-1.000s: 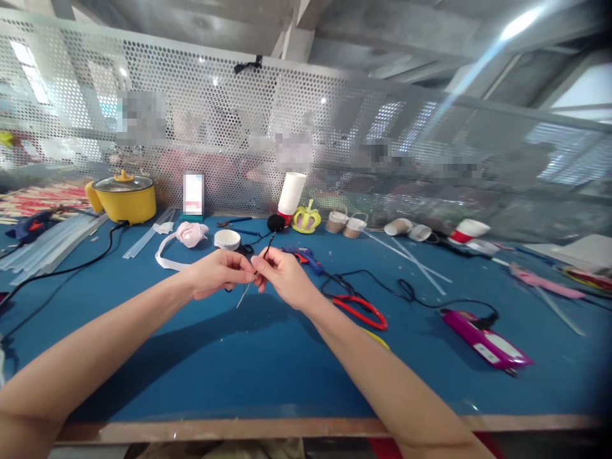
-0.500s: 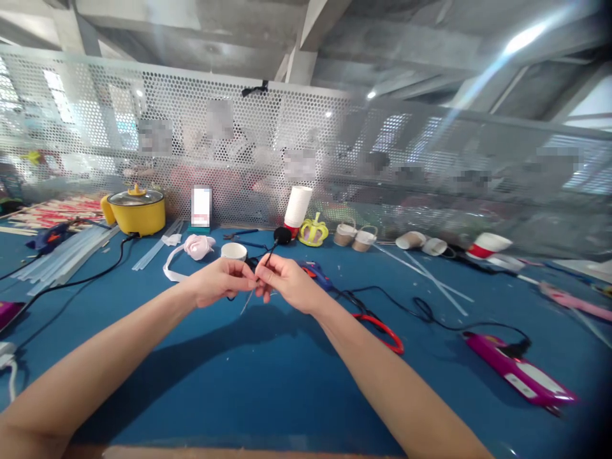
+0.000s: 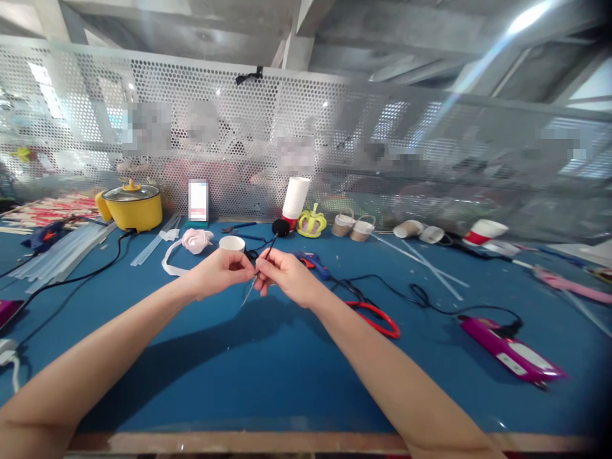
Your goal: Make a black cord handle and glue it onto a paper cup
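Note:
My right hand (image 3: pixel 289 275) is closed in a pinch around a thin dark stem (image 3: pixel 271 246). The stem slants up to a round black ball (image 3: pixel 280 227) that appears to be its head. Close beside it, my left hand (image 3: pixel 220 275) pinches at the stem's lower end, thumb against forefinger. A thin, pale, wire-like strand (image 3: pixel 247 296) pokes out below the fingertips; what it joins is hidden by the fingers. Just behind my left hand stands a white paper cup (image 3: pixel 232 243). A blue glue gun (image 3: pixel 313 264) lies behind my right hand.
On the blue table (image 3: pixel 239 382) are a yellow pot (image 3: pixel 134 210), a pink ribbon roll (image 3: pixel 196 241), pliers (image 3: pixel 239 227), stacked cups (image 3: pixel 295 199) and a yellow crown-like ornament (image 3: pixel 312 223). A red cable loop (image 3: pixel 375 322) and purple power strip (image 3: pixel 511 350) lie right. A perforated screen (image 3: pixel 258 108) stands behind.
The view has tilted slightly down, bringing the table's front edge into sight. Both hands stay together at the stem, with only small finger shifts; more of the stem shows above my right hand.

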Motion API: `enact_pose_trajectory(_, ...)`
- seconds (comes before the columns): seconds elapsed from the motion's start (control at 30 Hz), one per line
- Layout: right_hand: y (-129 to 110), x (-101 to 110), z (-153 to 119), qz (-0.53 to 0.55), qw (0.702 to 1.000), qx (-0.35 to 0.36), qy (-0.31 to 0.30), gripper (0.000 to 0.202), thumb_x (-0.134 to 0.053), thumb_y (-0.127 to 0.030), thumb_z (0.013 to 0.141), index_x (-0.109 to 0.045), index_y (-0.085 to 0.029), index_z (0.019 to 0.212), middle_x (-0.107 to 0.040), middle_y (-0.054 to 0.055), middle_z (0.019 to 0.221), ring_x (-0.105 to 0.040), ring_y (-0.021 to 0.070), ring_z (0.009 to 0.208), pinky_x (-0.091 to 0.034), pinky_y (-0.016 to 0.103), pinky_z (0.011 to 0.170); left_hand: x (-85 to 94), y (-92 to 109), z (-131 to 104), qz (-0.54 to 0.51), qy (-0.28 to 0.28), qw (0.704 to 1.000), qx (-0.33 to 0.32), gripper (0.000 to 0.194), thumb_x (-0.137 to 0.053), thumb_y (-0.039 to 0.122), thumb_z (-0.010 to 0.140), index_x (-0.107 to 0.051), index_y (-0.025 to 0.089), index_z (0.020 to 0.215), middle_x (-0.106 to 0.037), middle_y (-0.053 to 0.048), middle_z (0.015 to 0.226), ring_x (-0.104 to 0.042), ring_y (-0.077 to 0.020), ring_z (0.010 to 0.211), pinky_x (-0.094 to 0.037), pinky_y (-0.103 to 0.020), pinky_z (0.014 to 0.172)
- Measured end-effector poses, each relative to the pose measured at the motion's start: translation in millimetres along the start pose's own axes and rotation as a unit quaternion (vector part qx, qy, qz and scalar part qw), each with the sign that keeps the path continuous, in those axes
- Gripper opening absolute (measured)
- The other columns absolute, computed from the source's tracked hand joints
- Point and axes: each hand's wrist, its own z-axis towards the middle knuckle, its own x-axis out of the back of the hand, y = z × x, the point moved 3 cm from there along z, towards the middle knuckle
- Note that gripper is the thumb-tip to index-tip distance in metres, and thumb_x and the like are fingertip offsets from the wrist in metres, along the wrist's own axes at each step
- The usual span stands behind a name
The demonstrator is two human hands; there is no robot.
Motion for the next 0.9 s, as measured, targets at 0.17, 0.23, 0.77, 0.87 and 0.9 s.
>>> enact_pose_trajectory(0.17,1.7,-1.7,-3.2,-0.073,0.996,0.011,0.059,0.02,-0.049,-0.033,0.083,-0.045,-0.017,0.073,-0.057,-0.002,0.056,-0.055,0.0088,0.046,-0.046,0.022,0.05,-3.4,1.9,-1.1,0.018,0.036,0.999,0.002,0.014,-0.056,0.025,0.069,-0.056,0.012,0.065,-0.052,0.002,0.057,-0.039,-0.0058,0.05,-0.029,-0.02,0.046)
enact_pose_trajectory(0.23,1.6,-3.4,-4.0,-0.098,0.992,0.017,0.081,0.018,-0.047,-0.031,0.084,-0.044,-0.018,0.072,-0.056,-0.003,0.054,-0.055,0.009,0.046,-0.046,0.022,0.049,-5.4,1.7,-1.5,0.004,0.043,0.999,0.009,0.01,-0.058,0.022,0.067,-0.056,0.012,0.065,-0.056,0.001,0.058,-0.044,-0.0067,0.052,-0.033,-0.02,0.048)
enact_pose_trajectory(0.77,3.0,-5.6,-4.9,-0.144,0.983,0.026,0.111,0.028,-0.051,-0.039,0.08,-0.039,-0.02,0.063,-0.053,-0.004,0.05,-0.052,0.0097,0.045,-0.043,0.022,0.045,-15.4,-5.7,-0.9,-0.044,0.039,0.998,0.003,0.013,-0.059,0.021,0.066,-0.052,0.014,0.058,-0.06,0.001,0.058,-0.052,-0.0089,0.056,-0.037,-0.021,0.052)
enact_pose_trajectory(0.87,1.6,-6.3,-5.3,-0.059,0.997,0.033,0.045,0.029,-0.052,-0.045,0.077,-0.043,-0.018,0.071,-0.054,-0.004,0.059,-0.053,0.0091,0.049,-0.045,0.022,0.046,-15.0,-5.4,-1.7,-0.06,0.013,0.998,0.014,0.014,-0.061,0.025,0.067,-0.055,0.013,0.062,-0.06,0.0,0.062,-0.048,-0.0074,0.054,-0.033,-0.02,0.048)
enact_pose_trajectory(0.9,0.7,-6.3,-5.6,-0.035,0.998,0.037,0.025,0.03,-0.053,-0.047,0.077,-0.045,-0.018,0.073,-0.054,-0.003,0.062,-0.053,0.0086,0.05,-0.046,0.022,0.047,-14.6,-6.0,-1.8,-0.064,0.004,0.998,0.024,0.016,-0.061,0.027,0.067,-0.056,0.013,0.064,-0.059,0.0,0.062,-0.045,-0.0062,0.051,-0.03,-0.019,0.046)
